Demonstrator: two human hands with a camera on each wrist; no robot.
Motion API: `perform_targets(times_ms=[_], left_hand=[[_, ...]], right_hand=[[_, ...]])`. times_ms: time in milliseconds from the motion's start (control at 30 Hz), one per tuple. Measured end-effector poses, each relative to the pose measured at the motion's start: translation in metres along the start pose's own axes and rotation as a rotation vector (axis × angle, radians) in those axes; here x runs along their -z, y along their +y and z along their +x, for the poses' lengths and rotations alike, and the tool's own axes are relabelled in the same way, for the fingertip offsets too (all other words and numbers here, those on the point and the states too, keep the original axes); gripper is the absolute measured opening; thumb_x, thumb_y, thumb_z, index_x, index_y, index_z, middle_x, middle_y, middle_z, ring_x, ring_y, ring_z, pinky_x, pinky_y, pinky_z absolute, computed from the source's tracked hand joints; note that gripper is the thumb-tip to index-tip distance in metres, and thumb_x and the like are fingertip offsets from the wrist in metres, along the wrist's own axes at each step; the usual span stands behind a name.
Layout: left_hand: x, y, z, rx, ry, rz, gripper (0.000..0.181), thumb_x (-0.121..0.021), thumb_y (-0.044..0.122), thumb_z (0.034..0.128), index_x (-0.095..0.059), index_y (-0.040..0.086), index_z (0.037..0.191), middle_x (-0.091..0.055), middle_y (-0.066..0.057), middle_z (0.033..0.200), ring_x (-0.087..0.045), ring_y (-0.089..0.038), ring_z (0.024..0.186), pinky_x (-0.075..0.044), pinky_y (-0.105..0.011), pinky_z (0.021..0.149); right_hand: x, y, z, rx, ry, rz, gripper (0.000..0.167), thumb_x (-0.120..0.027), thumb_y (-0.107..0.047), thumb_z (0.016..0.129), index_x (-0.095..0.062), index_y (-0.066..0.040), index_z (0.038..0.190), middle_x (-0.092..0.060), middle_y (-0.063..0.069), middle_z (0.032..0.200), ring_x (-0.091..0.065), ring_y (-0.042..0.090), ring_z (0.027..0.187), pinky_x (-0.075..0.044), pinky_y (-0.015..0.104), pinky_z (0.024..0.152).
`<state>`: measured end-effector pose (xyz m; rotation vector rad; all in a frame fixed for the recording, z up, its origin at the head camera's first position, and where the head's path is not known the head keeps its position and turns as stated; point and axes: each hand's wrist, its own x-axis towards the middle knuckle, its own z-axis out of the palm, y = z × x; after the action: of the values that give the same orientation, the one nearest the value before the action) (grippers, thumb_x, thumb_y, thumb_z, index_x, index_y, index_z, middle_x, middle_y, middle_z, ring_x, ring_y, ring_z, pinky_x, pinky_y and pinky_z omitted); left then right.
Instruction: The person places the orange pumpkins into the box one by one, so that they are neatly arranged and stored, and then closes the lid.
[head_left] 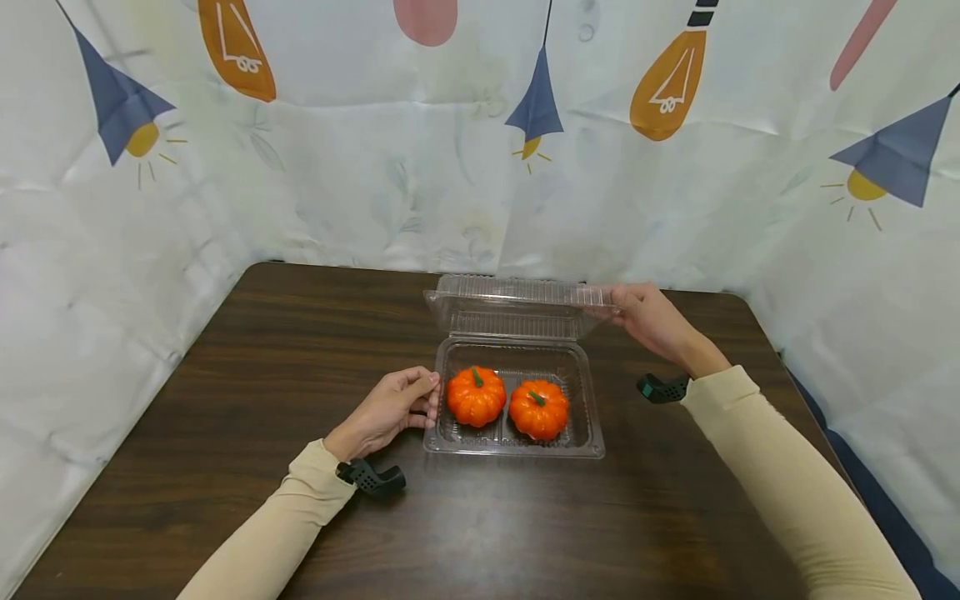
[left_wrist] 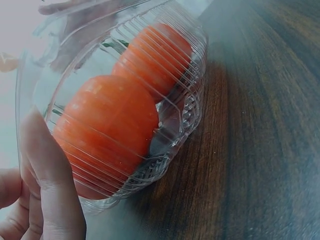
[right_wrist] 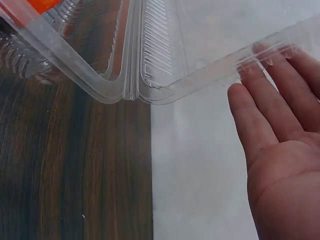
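Observation:
A clear plastic clamshell container (head_left: 513, 447) stands on the table with its lid (head_left: 517, 321) raised at the back. Two small orange pumpkins with green stems lie in its base, the left pumpkin (head_left: 476, 398) beside the right pumpkin (head_left: 542, 412). My left hand (head_left: 390, 408) pinches the base's left rim between thumb and fingers. At the lid's right edge is my right hand (head_left: 651, 321); in the right wrist view its fingers (right_wrist: 270, 102) are extended and touch the lid's edge from outside. The right thumb is hidden there.
The dark wood-grain table (head_left: 315, 333) extends around the container. A white cloth (head_left: 360, 183) printed with lamps and bulbs hangs behind and at both sides. Dark bands (head_left: 375, 479) sit on both wrists.

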<state>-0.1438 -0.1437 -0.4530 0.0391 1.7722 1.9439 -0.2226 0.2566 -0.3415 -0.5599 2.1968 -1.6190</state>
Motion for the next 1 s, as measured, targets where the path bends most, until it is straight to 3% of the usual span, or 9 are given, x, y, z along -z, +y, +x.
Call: perform_targets(times_ms=[133, 233, 400, 600, 633, 700, 833, 867, 1000], left_hand=[[0.000, 0.001, 0.000, 0.001, 0.003, 0.005, 0.020, -0.052, 0.027, 0.1100, -0.056, 0.009, 0.105, -0.058, 0.002, 0.084, -0.060, -0.011, 0.071, -0.060, -0.026, 0.069], [0.000, 0.001, 0.000, 0.003, -0.002, 0.007, 0.021, -0.052, 0.028, 0.1097, -0.056, 0.008, 0.105, -0.058, 0.002, 0.084, -0.060, -0.011, 0.071, -0.060, -0.025, 0.069], [0.001, 0.001, 0.000, 0.003, -0.014, 0.006, 0.021, -0.052, 0.028, 0.1099, -0.056, 0.008, 0.105, -0.058, 0.002, 0.085, -0.061, -0.011, 0.071, -0.060, -0.025, 0.069], [0.000, 0.002, 0.000, 0.011, -0.008, -0.010, 0.019, -0.051, 0.026, 0.1102, -0.056, 0.009, 0.103, -0.059, 0.002, 0.084, -0.060, -0.011, 0.070, -0.059, -0.025, 0.067], [0.000, 0.002, 0.000, 0.009, -0.011, -0.010, 0.019, -0.051, 0.026, 0.1102, -0.056, 0.009, 0.103, -0.059, 0.002, 0.084, -0.060, -0.011, 0.070, -0.060, -0.025, 0.067], [-0.001, 0.002, 0.000, 0.014, -0.009, -0.017, 0.018, -0.051, 0.025, 0.1104, -0.056, 0.010, 0.102, -0.059, 0.002, 0.084, -0.061, -0.011, 0.070, -0.059, -0.025, 0.067], [0.000, 0.002, 0.000, 0.013, -0.020, -0.021, 0.019, -0.051, 0.026, 0.1103, -0.057, 0.010, 0.102, -0.059, 0.003, 0.084, -0.061, -0.010, 0.069, -0.059, -0.024, 0.067], [0.000, 0.003, 0.000, 0.017, -0.019, -0.025, 0.019, -0.051, 0.026, 0.1103, -0.057, 0.011, 0.101, -0.059, 0.002, 0.084, -0.061, -0.010, 0.069, -0.059, -0.024, 0.066], [0.002, 0.002, 0.000, 0.009, -0.039, -0.023, 0.019, -0.052, 0.027, 0.1098, -0.057, 0.011, 0.101, -0.059, 0.003, 0.085, -0.062, -0.010, 0.070, -0.060, -0.024, 0.067]], right_hand=[[0.001, 0.001, -0.007, 0.013, 0.008, -0.188, 0.075, -0.044, -0.057, 0.106, -0.051, 0.006, 0.147, -0.039, 0.025, 0.163, -0.037, 0.044, 0.152, -0.030, 0.066, 0.123], [0.002, 0.001, -0.011, 0.032, 0.005, -0.328, 0.062, -0.042, -0.054, 0.109, -0.056, -0.008, 0.148, -0.046, 0.019, 0.161, -0.038, 0.045, 0.152, -0.034, 0.069, 0.119], [-0.002, -0.001, -0.015, 0.054, -0.032, -0.394, 0.043, -0.041, -0.039, 0.112, -0.057, -0.024, 0.148, -0.050, 0.008, 0.160, -0.042, 0.039, 0.152, -0.038, 0.070, 0.116], [-0.009, -0.001, -0.019, 0.115, -0.060, -0.476, 0.041, -0.041, -0.030, 0.113, -0.054, -0.019, 0.150, -0.053, 0.008, 0.158, -0.045, 0.036, 0.150, -0.041, 0.062, 0.117], [-0.011, -0.001, -0.020, 0.125, -0.060, -0.497, 0.041, -0.041, -0.029, 0.113, -0.054, -0.019, 0.151, -0.053, 0.007, 0.157, -0.053, 0.035, 0.141, -0.045, 0.058, 0.115], [-0.013, 0.000, -0.022, 0.140, -0.058, -0.534, 0.041, -0.042, -0.027, 0.113, -0.053, -0.020, 0.151, -0.054, 0.006, 0.157, -0.060, 0.033, 0.128, -0.051, 0.047, 0.104], [-0.017, 0.000, -0.026, 0.166, -0.046, -0.568, 0.041, -0.045, -0.025, 0.111, -0.053, -0.021, 0.151, -0.055, 0.004, 0.156, -0.063, 0.029, 0.118, -0.050, 0.032, 0.084], [-0.018, 0.000, -0.028, 0.171, -0.047, -0.568, 0.041, -0.045, -0.024, 0.111, -0.053, -0.021, 0.152, -0.054, 0.004, 0.156, -0.062, 0.027, 0.126, -0.052, 0.031, 0.083], [-0.022, 0.000, -0.034, 0.179, -0.049, -0.583, 0.043, -0.047, -0.025, 0.110, -0.051, -0.022, 0.153, -0.053, 0.001, 0.157, -0.063, 0.024, 0.130, -0.057, 0.034, 0.089]])
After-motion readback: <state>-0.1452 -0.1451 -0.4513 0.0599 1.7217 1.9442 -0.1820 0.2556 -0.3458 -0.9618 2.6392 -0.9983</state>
